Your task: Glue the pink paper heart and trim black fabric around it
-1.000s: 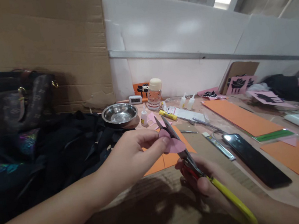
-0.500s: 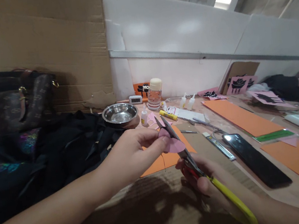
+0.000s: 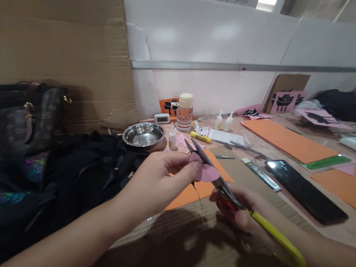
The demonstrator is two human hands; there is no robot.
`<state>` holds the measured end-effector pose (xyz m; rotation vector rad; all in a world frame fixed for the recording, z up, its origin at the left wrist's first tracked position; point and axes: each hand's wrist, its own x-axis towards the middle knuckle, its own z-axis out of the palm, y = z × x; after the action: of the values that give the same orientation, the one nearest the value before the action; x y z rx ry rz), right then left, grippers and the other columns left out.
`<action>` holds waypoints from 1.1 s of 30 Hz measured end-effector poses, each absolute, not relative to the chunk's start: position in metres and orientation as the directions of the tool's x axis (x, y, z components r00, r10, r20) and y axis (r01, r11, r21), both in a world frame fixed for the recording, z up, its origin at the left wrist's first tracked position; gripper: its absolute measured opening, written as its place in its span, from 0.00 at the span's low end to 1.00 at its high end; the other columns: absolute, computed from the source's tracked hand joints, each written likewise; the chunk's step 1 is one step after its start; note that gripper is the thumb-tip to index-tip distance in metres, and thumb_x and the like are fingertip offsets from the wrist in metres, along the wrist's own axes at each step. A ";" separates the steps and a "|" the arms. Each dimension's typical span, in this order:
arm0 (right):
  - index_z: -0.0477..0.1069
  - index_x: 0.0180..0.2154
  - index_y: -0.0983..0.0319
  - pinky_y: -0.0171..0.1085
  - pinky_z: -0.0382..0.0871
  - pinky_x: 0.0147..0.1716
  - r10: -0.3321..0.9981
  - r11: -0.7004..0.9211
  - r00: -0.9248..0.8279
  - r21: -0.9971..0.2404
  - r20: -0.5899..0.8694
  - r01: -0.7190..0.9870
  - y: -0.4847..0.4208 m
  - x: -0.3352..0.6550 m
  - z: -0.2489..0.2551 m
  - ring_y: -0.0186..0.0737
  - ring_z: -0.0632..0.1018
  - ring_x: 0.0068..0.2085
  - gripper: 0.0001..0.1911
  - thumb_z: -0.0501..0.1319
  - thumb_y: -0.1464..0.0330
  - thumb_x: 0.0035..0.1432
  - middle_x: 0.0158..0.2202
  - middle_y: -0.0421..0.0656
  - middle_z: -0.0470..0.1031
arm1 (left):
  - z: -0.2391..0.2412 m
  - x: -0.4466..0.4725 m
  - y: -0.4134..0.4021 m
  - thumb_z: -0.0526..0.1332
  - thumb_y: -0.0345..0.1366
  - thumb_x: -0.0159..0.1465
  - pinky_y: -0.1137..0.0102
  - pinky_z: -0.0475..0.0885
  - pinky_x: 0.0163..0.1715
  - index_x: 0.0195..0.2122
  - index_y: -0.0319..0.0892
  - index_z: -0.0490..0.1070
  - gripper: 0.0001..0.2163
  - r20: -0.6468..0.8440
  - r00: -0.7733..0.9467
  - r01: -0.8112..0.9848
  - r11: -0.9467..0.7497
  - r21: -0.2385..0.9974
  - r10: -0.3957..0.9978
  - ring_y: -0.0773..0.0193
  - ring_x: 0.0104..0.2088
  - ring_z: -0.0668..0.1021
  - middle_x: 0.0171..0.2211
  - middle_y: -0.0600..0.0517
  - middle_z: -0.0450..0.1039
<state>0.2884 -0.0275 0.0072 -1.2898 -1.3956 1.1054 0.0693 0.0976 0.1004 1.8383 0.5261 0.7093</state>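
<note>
Between thumb and fingers, my left hand [image 3: 160, 175] pinches a small pink paper piece [image 3: 208, 173] with a rounded edge. My right hand [image 3: 242, 210] grips a pair of scissors [image 3: 220, 185] with yellow and red handles. The blades are slightly parted and lie across the pink paper, tips pointing up and away. A thin dark strip [image 3: 196, 190] dangles below the left fingertips. Beneath the hands lies an orange paper sheet [image 3: 183, 197] on the table.
Behind the hands stand a metal bowl [image 3: 144, 135], a glue bottle [image 3: 172, 139], a glue stick [image 3: 201, 137] and a jar [image 3: 185, 112]. To the right lie a utility knife [image 3: 261, 175], a phone [image 3: 305, 190] and orange sheets [image 3: 288, 140]. Black cloth [image 3: 81, 178] covers the left.
The dark strip under my left fingertips hangs a little lower and shows more. The hands, the pink paper and the scissors have barely moved.
</note>
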 end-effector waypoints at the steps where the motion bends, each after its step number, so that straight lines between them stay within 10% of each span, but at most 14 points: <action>1: 0.76 0.47 0.59 0.34 0.71 0.30 0.998 0.053 -0.035 -0.980 0.048 0.192 -0.028 0.289 0.007 0.38 0.71 0.32 0.32 0.67 0.40 0.55 0.34 0.42 0.71 | 0.100 0.069 0.098 0.61 0.40 0.69 0.64 0.79 0.45 0.35 0.42 0.84 0.13 0.220 0.727 0.032 -0.352 0.936 0.650 0.56 0.41 0.85 0.38 0.51 0.86; 33: 0.76 0.44 0.59 0.33 0.62 0.25 0.996 0.074 -0.060 -0.974 0.063 0.212 -0.022 0.282 0.019 0.36 0.65 0.28 0.34 0.67 0.38 0.53 0.29 0.38 0.67 | 0.108 0.066 0.102 0.59 0.42 0.70 0.72 0.73 0.34 0.30 0.41 0.80 0.16 0.251 0.696 0.092 -0.431 0.898 0.672 0.63 0.33 0.81 0.30 0.52 0.83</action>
<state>0.2824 -0.0221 0.0193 -1.2881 -1.4385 1.0863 0.0661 0.1020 0.1085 1.9290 0.5921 0.7461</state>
